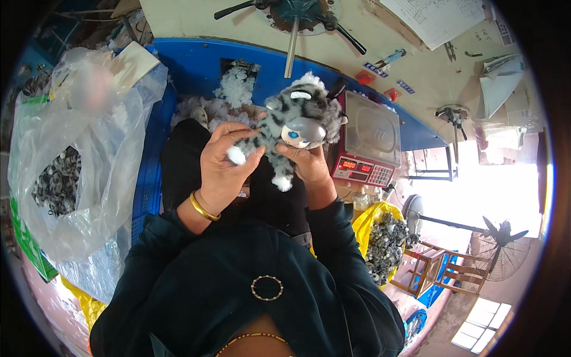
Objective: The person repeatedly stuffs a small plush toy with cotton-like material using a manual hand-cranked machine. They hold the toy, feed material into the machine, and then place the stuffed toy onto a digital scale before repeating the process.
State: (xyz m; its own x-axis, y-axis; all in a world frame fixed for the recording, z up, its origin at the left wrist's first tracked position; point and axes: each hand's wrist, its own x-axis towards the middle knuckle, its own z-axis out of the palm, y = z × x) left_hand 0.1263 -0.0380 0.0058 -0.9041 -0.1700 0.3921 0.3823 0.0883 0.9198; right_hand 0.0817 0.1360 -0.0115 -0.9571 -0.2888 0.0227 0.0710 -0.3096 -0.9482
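Both of my hands hold a plush doll [285, 122] with grey and black mottled fur and a shiny doll face with a blue eye. White fluff shows at the top of its head, and its paws have white tips. My left hand [229, 163], with a gold bangle at the wrist, is closed around the striped limb at the doll's left side. Below the face, my right hand [308, 166] grips the neck and body, its thumb pressed on the fur. The doll's back is hidden from view.
Loose white stuffing [237, 83] lies in a blue bin ahead. A digital scale [372, 134] stands to the right. On the left is a clear plastic bag [113, 137] with furry pieces; a yellow bag [383, 244] of similar pieces sits right. A lever machine [297, 15] is mounted on the table.
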